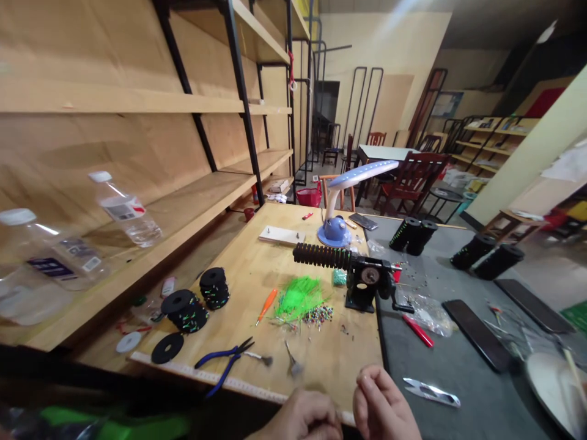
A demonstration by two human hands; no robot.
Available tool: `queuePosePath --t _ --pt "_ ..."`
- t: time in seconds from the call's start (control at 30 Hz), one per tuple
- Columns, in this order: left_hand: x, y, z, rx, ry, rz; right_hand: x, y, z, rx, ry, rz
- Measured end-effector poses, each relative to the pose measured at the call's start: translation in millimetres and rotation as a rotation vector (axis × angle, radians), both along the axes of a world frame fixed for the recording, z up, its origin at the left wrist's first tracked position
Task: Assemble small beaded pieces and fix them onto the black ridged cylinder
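Observation:
My left hand [305,415] is at the bottom edge of the view, fingers curled closed, by the table's front edge. Just right of it, my right hand [381,403] is closed, with thumb and forefinger pressed together. Anything in either hand is hidden or too small to make out. Ahead lie a small brush-like tool [293,362], blue-handled pliers [227,360], an orange-handled tool [267,305], a heap of bright green strands [300,297] and many coloured beads [317,315]. A black hand-cranked winder [367,281] carries a ribbed black roll [321,255].
Black spools [214,287] and a flat black ring [167,348] lie left. Beyond stands a blue desk lamp [334,231]. On the grey surface at right are thread snips [431,392], a red pen-like item [418,331], a dark phone-like slab [477,335] and a round dish [545,373].

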State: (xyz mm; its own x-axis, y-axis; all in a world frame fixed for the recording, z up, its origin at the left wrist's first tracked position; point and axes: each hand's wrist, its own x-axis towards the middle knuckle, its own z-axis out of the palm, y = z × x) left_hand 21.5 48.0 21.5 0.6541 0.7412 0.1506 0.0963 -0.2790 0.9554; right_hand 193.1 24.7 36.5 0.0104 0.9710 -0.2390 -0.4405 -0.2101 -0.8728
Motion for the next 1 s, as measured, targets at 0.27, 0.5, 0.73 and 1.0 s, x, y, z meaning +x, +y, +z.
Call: queuePosePath --t 0.27,0.5,0.73,1.0 --pt "-0.6 -3.7 -10.9 0.239 0.103 0.088 -6.0 12.1 1.7 -0.048 0.037 -0.045" --pt "2.2 3.3 -18.5 0.425 0.169 0.063 1.5 27.1 2.0 0.018 -0.034 -0.084" --pt "-13.8 5.0 -6.8 0.453 0.148 0.234 7.4 21.2 -2.7 0.026 -0.183 -0.04" --pt "-95.2 8.8 8.7 0.466 0.298 0.836 3.2 12.9 -7.5 -0.06 -0.3 0.021"
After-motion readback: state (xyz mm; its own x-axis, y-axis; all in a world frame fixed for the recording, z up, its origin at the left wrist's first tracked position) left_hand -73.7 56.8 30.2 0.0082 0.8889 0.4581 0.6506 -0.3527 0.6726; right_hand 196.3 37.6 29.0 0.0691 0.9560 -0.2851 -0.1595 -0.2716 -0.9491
